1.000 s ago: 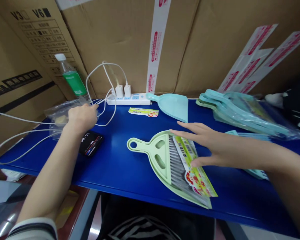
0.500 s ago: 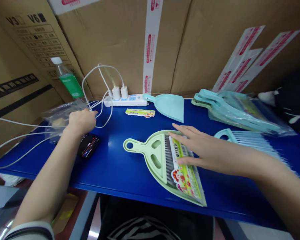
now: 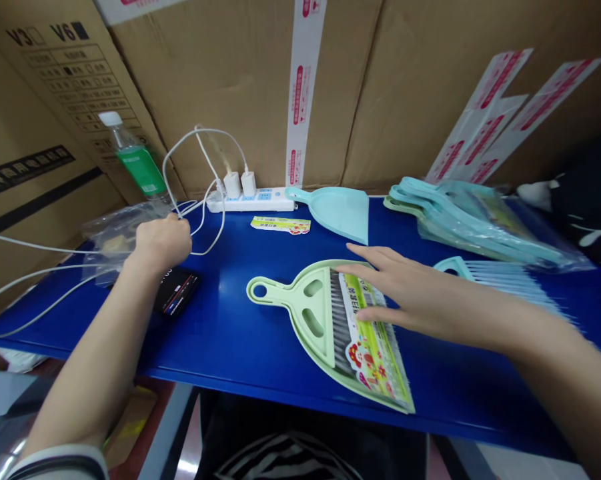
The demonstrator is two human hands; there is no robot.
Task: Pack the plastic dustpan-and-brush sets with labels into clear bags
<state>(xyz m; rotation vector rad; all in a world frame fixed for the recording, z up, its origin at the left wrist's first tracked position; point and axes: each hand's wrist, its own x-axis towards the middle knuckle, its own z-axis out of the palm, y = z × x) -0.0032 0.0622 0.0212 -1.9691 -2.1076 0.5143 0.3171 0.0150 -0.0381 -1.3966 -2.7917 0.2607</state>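
Observation:
My right hand (image 3: 405, 293), fingers stretched and apart, is over a light green dustpan (image 3: 305, 350). In the pan lies a matching green hand brush (image 3: 321, 293), its grey bristles partly covered by a yellow-green printed card (image 3: 373, 363). The fingertips are at the card's upper part; whether they press on it I cannot tell. My left hand (image 3: 163, 243) is closed, knuckles up, beside white charging cables (image 3: 223, 220) and a clear plastic bag (image 3: 125, 227). What its fingers hold, if anything, is hidden. Below that wrist lies a black phone (image 3: 177, 290) with its screen lit.
Behind are a white power strip (image 3: 275, 200), another printed card (image 3: 280, 225) and a blue dustpan (image 3: 343, 207). Bagged dustpans (image 3: 460, 213) and a blue brush (image 3: 505, 277) lie right. A green-labelled bottle (image 3: 143, 170) stands left. Cardboard boxes (image 3: 230, 73) wall the blue table (image 3: 230, 340).
The printed card on the brush has shifted slightly rightward under my right hand. My left hand has barely moved; the green dustpan stays in place.

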